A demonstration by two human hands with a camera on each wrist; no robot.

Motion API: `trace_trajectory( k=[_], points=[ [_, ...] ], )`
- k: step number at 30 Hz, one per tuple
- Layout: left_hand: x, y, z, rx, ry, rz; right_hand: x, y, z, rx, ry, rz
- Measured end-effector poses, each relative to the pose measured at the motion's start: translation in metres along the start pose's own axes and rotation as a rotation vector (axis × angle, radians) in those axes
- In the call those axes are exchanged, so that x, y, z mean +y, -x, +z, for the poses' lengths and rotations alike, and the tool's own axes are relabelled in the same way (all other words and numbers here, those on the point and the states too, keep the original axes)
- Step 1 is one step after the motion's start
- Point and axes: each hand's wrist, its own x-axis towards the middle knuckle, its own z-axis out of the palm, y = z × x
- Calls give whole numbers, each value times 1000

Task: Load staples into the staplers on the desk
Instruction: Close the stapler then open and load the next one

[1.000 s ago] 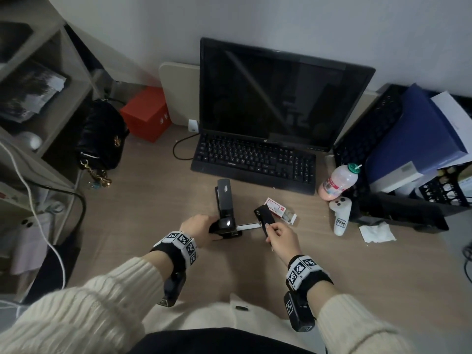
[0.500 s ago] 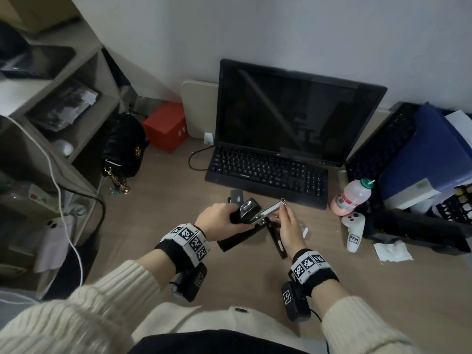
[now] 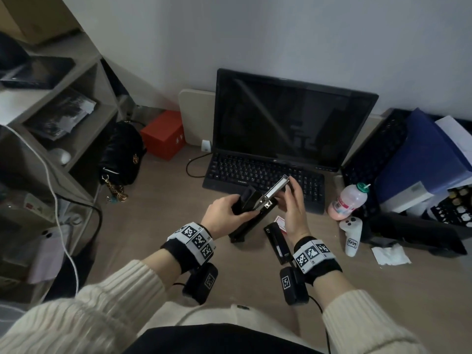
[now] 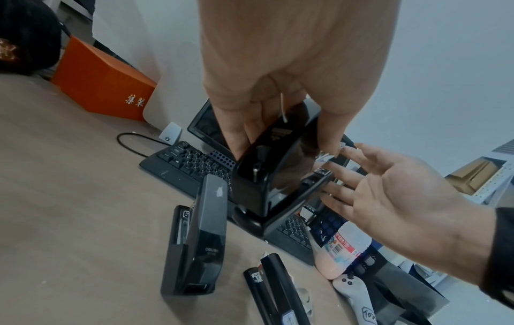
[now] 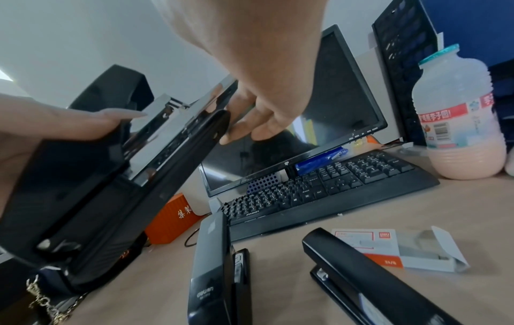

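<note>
Tabletop is carrying two staplers | your left hand is gripping an opened stapler above it | your right hand, fingers straight, is touching its metal magazine

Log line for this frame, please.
left hand: grips open stapler, lifted | right hand: fingers on its metal staple rail | two staplers on desk
</note>
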Motion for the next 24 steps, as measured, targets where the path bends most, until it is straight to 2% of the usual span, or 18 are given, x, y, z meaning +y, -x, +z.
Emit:
trace_trajectory(
  k=[17, 24],
  points=[
    [14, -4, -2, -33, 116, -25, -17, -2, 0, -66, -85, 94],
    [28, -4, -8, 35, 250, 8, -33, 2, 1, -93, -125, 101]
  ],
)
